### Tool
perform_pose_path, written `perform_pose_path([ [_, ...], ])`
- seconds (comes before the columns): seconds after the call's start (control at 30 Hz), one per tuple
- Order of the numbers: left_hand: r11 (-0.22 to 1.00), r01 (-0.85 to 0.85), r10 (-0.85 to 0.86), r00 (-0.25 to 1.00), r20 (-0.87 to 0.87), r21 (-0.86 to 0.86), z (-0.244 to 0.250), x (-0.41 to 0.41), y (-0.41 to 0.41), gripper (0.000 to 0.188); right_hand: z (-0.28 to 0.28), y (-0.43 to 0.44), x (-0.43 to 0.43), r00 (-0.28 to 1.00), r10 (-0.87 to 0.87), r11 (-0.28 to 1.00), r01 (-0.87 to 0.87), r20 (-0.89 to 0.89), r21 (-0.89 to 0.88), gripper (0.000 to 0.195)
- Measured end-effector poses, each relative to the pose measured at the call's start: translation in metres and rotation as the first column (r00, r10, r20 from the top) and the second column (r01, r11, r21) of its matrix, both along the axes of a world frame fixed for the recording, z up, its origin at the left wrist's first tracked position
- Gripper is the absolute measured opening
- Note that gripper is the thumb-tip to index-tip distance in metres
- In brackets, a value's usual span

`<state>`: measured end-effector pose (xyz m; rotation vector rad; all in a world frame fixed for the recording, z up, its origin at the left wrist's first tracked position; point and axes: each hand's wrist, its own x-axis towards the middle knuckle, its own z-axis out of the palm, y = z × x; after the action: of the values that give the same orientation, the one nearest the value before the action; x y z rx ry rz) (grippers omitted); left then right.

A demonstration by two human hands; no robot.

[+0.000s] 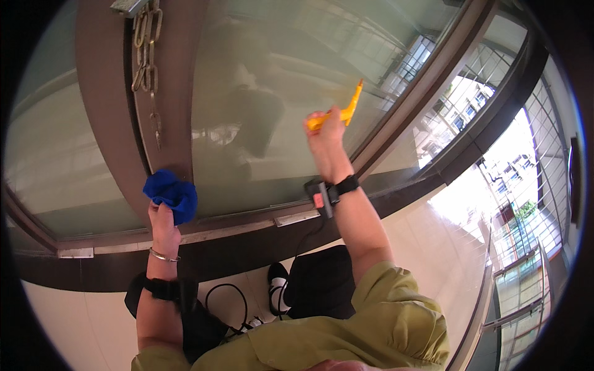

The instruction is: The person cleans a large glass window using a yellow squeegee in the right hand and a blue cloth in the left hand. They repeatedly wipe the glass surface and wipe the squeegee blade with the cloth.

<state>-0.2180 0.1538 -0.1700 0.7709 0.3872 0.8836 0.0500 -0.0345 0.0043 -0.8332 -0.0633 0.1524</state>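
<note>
My left hand grips a crumpled blue cloth, low down by the brown metal frame of a glass door. In my right hand is a yellow hand tool, perhaps a squeegee, its thin head pointing up and away. It is raised before the glass pane; whether the head touches the glass I cannot tell. Reflections and pale streaks show on the pane.
A metal chain hangs from a metal fitting on the frame, above the cloth. Small metal plates line the door's bottom edge. A dark threshold borders pale floor tiles. Metal railings stand at right.
</note>
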Motion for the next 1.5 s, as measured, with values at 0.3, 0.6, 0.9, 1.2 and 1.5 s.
perform_pose_path([
  [0.3, 1.0, -0.011, 0.01, 1.0, 0.027, 0.026, -0.008, -0.006, 0.011, 0.019, 0.004, 0.126, -0.157, 0.939, 0.337, 0.935, -0.326, -0.068, 0.136, 0.021],
  [0.6, 0.999, -0.033, 0.035, 0.998, 0.043, -0.042, 0.004, -0.014, 0.012, 0.017, 0.011, 0.171, -0.23, 0.812, 0.582, 0.796, -0.557, -0.045, 0.239, 0.024],
  [0.9, 0.996, -0.057, 0.056, 0.998, -0.014, -0.063, 0.012, -0.013, 0.011, 0.017, 0.015, 0.168, -0.244, 0.67, 0.741, 0.642, -0.682, -0.054, 0.351, 0.025],
  [1.2, 0.996, -0.081, 0.08, 0.996, -0.034, -0.029, -0.009, -0.008, 0.02, 0.021, -0.033, 0.068, -0.198, 0.825, 0.561, 0.825, -0.549, 0.073, -0.135, 0.028],
  [1.5, 0.997, 0.045, -0.043, 0.998, -0.04, 0.06, -0.016, -0.008, 0.016, 0.021, -0.068, -0.061, -0.005, 0.991, -0.133, 0.99, 0.133, 0.003, -0.046, 0.016],
])
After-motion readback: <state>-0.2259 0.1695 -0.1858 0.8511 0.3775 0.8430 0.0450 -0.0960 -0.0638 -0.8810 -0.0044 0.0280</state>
